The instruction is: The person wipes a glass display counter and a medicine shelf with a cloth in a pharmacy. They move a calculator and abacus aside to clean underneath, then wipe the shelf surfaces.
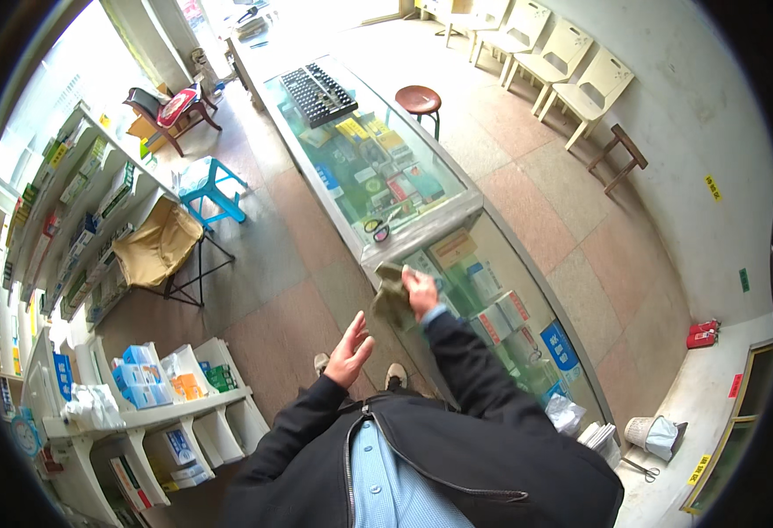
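A crumpled olive-green cloth point(391, 298) hangs from my right hand point(421, 290), its fingers closed on the cloth's upper edge. Both are at the near-left edge of a glass display counter point(419, 228). My left hand point(350, 353) is raised in front of my body, left of the cloth and apart from it, with fingers extended and nothing in them. Scissors point(377, 229) lie on the counter's glass top just beyond the cloth. Farther along stands a large black abacus point(318, 94). Boxed goods point(492, 320) show through the glass beside my right forearm.
Left of me are a blue plastic stool point(211, 188), a tan folding chair point(158, 244) and shelves of boxes point(89, 191). A low white shelf unit point(188, 412) stands close at my left. Beyond the counter are a round stool point(418, 100) and several cream chairs point(587, 89).
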A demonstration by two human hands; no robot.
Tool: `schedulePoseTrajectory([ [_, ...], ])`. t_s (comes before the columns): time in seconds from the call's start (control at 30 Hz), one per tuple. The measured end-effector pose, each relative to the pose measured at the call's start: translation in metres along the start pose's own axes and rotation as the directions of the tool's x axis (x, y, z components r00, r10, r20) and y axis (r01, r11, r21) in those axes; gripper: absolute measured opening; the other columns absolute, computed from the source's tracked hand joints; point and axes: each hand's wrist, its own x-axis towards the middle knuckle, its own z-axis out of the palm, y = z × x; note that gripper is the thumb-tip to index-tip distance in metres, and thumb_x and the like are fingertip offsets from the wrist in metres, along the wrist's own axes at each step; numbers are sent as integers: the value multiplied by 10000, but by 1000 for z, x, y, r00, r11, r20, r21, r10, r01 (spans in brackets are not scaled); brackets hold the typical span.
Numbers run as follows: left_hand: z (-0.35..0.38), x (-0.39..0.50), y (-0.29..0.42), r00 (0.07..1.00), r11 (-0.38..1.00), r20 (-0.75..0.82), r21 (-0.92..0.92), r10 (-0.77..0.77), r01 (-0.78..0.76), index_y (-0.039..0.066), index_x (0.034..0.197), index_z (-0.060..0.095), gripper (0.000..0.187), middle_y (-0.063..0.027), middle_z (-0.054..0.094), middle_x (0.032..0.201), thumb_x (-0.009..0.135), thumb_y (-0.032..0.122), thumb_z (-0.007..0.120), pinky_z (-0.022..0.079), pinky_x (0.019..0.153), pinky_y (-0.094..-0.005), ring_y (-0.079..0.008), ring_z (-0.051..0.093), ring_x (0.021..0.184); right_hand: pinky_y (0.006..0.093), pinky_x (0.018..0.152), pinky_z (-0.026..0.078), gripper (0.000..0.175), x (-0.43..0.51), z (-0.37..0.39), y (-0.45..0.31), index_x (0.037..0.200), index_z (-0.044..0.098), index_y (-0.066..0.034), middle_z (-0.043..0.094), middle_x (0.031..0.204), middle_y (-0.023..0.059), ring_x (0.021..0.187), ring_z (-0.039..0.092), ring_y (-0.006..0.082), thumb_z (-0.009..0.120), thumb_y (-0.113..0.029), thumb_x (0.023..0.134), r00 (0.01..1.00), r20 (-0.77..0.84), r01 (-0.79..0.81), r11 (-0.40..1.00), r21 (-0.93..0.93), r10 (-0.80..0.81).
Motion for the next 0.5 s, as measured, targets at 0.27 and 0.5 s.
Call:
schedulePoseTrajectory([
  [0.27,-26,114,10,949,854,315,-491,-9,172,102,1618,160,830,-76,429,1518,1004,413,623,331,1142,-350,-186,410,1377,386,971,538,442,-54,24,-100,1331,575,37,670,1250,141,1103,668,242,486,-311,1072,951,292,-301,546,782,106],
  [0.5,-102,210,57,723,863,684,-306,-95,403,57,1438,505,523,-29,601,1321,1010,323,642,426,1035,-292,-119,529,1219,420,1005,519,497,-1,55,-153,1363,537,51,653,1282,175,1156,649,285,494,-342,1062,985,161,-106,504,857,-65],
])
